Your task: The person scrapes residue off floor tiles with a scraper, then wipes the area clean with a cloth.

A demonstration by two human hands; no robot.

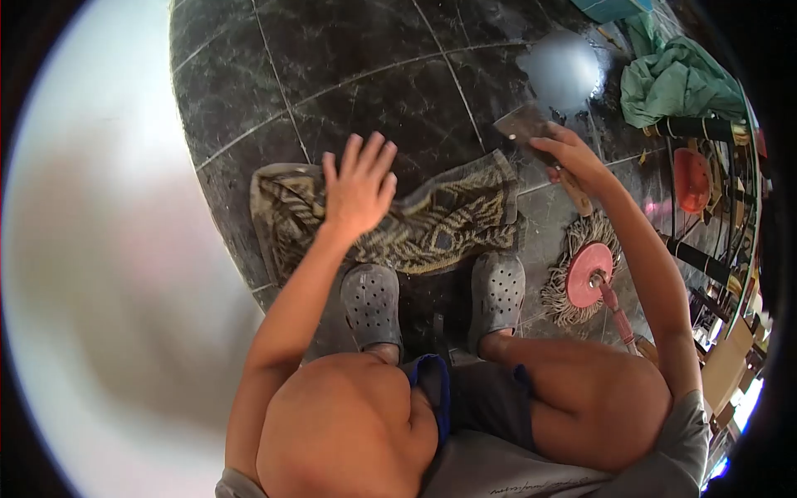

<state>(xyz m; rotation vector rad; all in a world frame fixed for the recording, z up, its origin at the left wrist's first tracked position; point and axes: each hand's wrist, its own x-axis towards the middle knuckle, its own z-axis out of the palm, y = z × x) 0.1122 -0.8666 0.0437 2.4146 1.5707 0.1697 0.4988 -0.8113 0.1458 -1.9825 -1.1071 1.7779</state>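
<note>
A brown and black patterned cloth mat (448,226), creased along its length, lies on the dark tiled floor in front of my feet. Over its left part is my left hand (359,187), fingers spread, with nothing in it. My right hand (573,158) is wrapped round a scraper (521,124) with a broad flat metal blade and a wooden handle. The blade points up and to the left, just beyond the mat's right end. Grey clogs (371,300) on my feet stand at the mat's near edge.
A string mop (590,274) with a pink disc lies right of my feet. Farther right are a rack (706,129), a red container (691,180) and a green cloth (677,83). A blue container (613,8) stands at the top. A bright pale surface (124,274) fills the left side.
</note>
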